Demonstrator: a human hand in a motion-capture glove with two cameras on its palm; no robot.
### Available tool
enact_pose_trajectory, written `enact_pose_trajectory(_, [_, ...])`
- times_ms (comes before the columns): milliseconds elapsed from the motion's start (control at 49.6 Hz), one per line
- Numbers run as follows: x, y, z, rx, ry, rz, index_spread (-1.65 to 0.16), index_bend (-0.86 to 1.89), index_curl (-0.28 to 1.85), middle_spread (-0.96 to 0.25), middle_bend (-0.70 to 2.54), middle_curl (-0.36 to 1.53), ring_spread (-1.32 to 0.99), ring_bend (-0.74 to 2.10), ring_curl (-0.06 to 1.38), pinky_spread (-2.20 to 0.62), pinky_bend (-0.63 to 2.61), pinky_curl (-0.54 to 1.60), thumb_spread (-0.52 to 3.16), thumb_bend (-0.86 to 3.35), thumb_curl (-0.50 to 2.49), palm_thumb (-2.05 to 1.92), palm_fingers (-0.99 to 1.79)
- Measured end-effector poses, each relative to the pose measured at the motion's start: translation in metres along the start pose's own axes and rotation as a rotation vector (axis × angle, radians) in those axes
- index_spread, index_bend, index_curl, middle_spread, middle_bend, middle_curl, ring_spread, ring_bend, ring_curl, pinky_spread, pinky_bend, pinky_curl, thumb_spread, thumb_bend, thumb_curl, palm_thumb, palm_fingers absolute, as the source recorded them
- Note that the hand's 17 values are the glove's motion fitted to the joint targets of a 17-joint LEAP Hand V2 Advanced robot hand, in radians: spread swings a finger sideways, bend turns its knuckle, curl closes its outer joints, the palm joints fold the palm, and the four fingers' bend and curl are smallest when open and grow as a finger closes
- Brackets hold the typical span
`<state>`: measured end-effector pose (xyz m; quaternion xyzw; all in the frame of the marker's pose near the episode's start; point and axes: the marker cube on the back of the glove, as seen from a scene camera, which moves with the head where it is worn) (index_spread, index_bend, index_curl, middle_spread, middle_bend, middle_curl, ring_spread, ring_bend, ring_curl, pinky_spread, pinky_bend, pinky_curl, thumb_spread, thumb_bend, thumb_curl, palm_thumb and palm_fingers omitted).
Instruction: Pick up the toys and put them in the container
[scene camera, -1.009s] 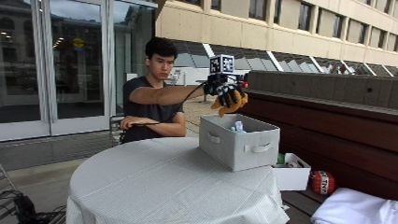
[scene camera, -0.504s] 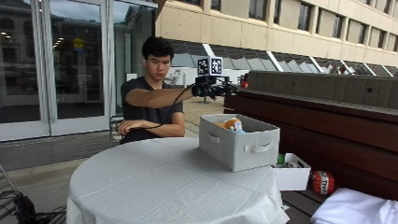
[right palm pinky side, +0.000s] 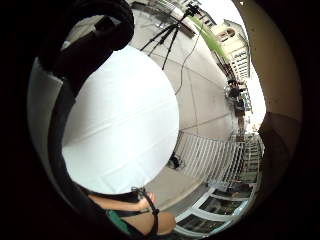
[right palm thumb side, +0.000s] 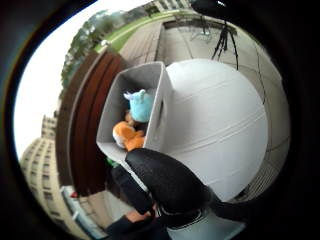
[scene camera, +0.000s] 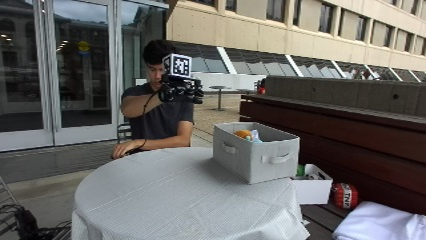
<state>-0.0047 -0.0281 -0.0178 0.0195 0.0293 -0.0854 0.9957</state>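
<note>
- Gloved right hand has pulled back from over the grey fabric box-shaped container and is now raised near the person's head, well clear of it; a second ago it held an orange toy above the box.
- Fingers look loosely curled and hold nothing, though they are hard to read against the glove.
- Orange plush toy now lies inside the container, touching the light-blue plush toy; both show above the rim in the outside view.
- Judgement: drop done; no toys seen on the round table with white cloth, so the task looks finished or nearly so.
- Bare left hand rests on the table edge.
- Around: small white box and red ball on the wooden bench behind the container; nothing blocks it.
</note>
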Motion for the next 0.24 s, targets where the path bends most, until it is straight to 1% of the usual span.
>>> enact_pose_trajectory(161, [0.051,0.034,0.000,-0.039,-0.025,0.002,-0.33,0.15,0.28,-0.01,0.18,0.39,0.01,0.34,0.28,-0.01,1.15,0.35,0.91,-0.11,0.19,-0.16,-0.07])
enact_pose_trajectory(242, [0.062,0.047,0.000,-0.020,-0.036,0.038,-0.33,0.15,0.28,-0.01,0.18,0.38,0.01,0.34,0.28,0.00,1.14,0.34,0.92,-0.11,0.18,-0.16,-0.06])
